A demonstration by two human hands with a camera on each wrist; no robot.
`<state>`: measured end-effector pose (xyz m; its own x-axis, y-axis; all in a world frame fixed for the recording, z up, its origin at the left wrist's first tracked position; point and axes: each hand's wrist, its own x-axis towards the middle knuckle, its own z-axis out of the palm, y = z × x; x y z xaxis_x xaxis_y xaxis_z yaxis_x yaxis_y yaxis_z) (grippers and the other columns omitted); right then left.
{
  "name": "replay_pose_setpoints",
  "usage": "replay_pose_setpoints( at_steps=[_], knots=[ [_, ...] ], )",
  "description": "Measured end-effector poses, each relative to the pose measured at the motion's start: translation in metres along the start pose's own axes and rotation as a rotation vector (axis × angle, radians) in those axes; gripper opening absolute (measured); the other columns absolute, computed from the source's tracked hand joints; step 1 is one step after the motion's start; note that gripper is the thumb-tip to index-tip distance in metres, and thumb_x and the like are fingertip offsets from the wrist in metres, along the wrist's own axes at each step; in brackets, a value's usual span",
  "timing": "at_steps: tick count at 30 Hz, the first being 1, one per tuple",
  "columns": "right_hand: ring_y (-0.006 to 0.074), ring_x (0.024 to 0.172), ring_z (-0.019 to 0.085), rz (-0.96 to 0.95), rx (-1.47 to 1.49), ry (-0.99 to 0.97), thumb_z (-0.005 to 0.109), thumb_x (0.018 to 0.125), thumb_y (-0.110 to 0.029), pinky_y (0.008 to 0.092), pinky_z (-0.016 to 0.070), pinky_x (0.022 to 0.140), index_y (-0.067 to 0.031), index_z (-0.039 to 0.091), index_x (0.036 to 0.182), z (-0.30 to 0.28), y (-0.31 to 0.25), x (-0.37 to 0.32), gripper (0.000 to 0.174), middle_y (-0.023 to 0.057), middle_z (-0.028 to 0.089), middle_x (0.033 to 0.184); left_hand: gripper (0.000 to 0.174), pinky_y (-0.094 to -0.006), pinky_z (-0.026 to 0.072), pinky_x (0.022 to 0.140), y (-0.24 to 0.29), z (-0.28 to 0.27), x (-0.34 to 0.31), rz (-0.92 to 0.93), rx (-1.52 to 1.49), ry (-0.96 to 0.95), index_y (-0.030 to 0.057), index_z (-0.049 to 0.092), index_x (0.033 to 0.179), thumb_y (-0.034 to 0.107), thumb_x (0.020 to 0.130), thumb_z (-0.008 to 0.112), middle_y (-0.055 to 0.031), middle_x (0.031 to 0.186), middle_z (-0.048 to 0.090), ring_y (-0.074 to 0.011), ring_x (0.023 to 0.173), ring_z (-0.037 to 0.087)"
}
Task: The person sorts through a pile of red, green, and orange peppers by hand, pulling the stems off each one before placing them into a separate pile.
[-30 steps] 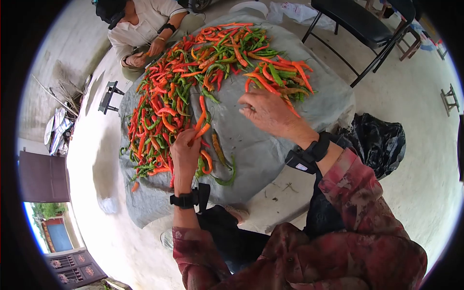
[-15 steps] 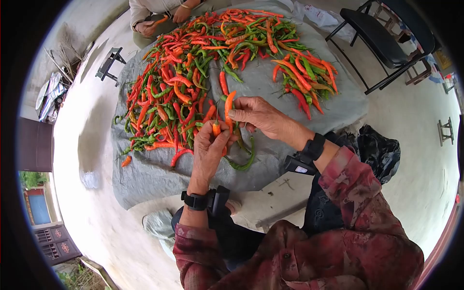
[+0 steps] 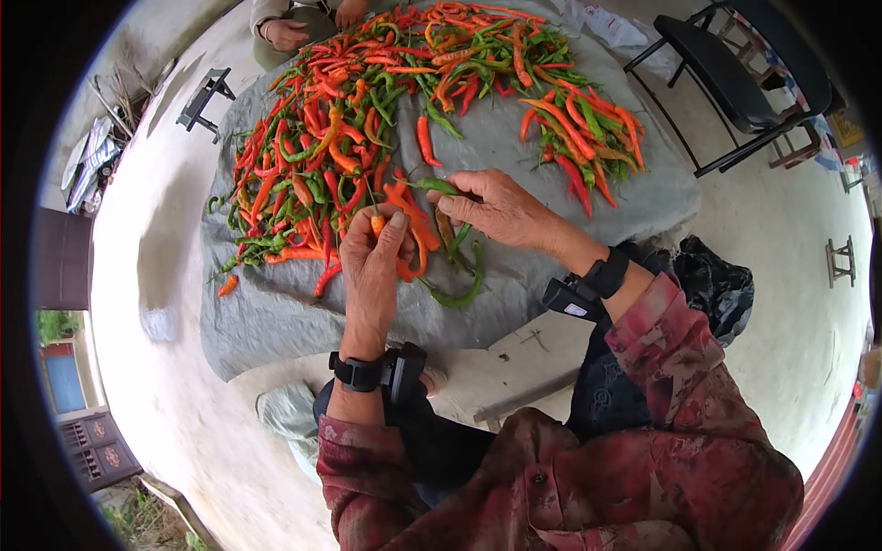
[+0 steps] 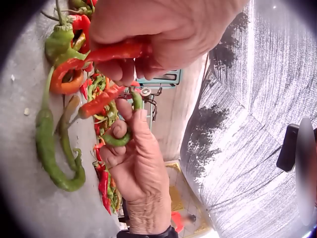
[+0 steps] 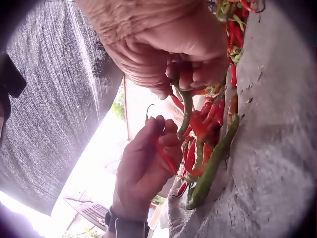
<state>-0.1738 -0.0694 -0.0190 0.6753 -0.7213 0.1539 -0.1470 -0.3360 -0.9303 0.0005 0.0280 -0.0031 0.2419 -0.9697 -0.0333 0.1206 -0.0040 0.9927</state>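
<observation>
My left hand pinches an orange-red pepper by its stem end, above the near side of the mixed pile. In the left wrist view that pepper looks red and points away from the palm. To its right, my right hand holds a green pepper between thumb and fingers; the right wrist view shows this green pepper hanging curved from the fingertips. Below the hands, a long curved green pepper lies on the grey sheet beside a few others.
A large heap of red, orange and green peppers covers the left and far side. A smaller pile lies at the right. Another person's hands are at the far left edge. A black chair and black plastic bag stand right.
Both hands came together over the near peppers, then moved slightly apart. The orange pepper at my right fingers has gone from them, and a green one is held there now.
</observation>
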Motion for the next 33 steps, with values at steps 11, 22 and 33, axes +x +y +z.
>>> replay_pose_setpoints(
  at_steps=[11,22,33],
  knots=[
    [0.0246,0.060,0.059,0.021,0.109,-0.044,0.058,0.090,-0.025,0.0374,0.0440,0.056,0.0011,0.055,0.084,0.007,-0.022,-0.011,0.027,0.0132,0.059,0.065,0.019,-0.0189,0.0361,0.055,-0.007,0.007,0.015,-0.016,-0.367,0.001,0.0041,0.063,0.092,0.023,0.090,0.064,0.0027,0.070,0.054,-0.0055,0.059,0.045],
    [0.0322,0.073,0.062,-0.119,-1.056,0.724,0.068,0.081,-0.022,0.0405,0.0503,0.066,-0.0064,0.058,0.109,-0.077,-0.010,-0.029,0.034,0.0122,0.061,0.076,0.033,-0.0295,0.0456,0.072,-0.007,0.001,0.016,-0.206,-0.760,-0.165,0.0021,0.057,0.104,0.033,0.097,0.046,-0.0094,0.095,0.059,-0.0163,0.080,0.053],
    [0.0334,0.072,0.060,-0.182,-0.282,0.186,0.067,0.081,-0.026,0.0421,0.0467,0.064,0.0001,0.060,0.088,0.031,-0.011,-0.012,0.028,0.0145,0.059,0.077,0.035,-0.0357,0.0361,0.102,-0.019,0.027,0.015,-0.094,-0.578,-0.240,0.0028,0.058,0.112,0.033,0.098,0.045,-0.0106,0.124,0.055,-0.0210,0.119,0.047]
  ],
)
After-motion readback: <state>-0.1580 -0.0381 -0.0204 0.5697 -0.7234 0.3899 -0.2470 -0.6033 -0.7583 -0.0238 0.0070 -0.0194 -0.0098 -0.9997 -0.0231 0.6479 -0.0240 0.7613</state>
